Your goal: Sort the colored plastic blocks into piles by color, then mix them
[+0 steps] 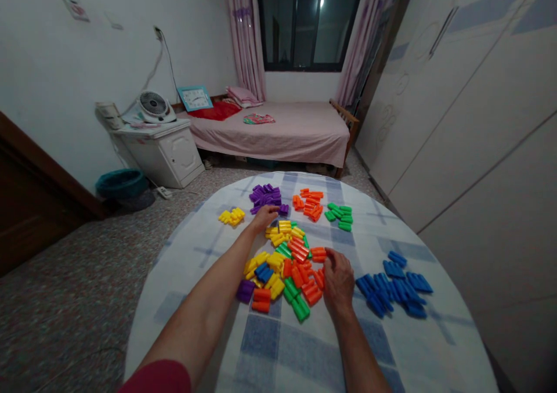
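Observation:
A mixed pile of yellow, orange, green, blue and purple plastic pieces (276,260) lies in the middle of the round table. My left hand (264,217) reaches past it to the near edge of the purple pieces (266,195); its fingertips are by a purple piece, and whether they grip it cannot be made out. At the pile's right edge, my right hand (338,274) has its fingers bent at an orange piece (318,255). Separate groups of yellow pieces (232,216), orange pieces (310,203), green pieces (339,216) and blue pieces (395,288) surround the pile.
The table (287,352) has a checked cloth. Beyond it stands a bed (296,129) under a window. A white cabinet (174,152) with a fan (154,105) and a bin (123,185) are at the left; a wardrobe (461,103) is at the right.

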{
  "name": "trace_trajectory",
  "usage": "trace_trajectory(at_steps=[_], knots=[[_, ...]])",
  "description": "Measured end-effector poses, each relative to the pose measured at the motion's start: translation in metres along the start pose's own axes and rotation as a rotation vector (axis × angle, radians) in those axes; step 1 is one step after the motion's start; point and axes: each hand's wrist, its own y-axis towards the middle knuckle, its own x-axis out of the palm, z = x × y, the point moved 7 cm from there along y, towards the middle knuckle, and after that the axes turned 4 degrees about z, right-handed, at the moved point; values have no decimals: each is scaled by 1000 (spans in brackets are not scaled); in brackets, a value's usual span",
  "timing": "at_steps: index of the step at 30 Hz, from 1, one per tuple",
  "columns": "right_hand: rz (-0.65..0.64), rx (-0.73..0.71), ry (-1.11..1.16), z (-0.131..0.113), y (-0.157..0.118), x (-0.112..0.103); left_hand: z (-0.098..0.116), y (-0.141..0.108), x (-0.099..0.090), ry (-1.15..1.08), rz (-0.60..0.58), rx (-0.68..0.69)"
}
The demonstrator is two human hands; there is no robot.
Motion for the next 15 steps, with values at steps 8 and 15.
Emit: trace_trajectory(at_steps=[8,15], knots=[[-4,10,3,1,0,1,10,0,20,16,-68,42],[-1,17,13,-1,0,-1,12,-4,21,33,-89,33]])
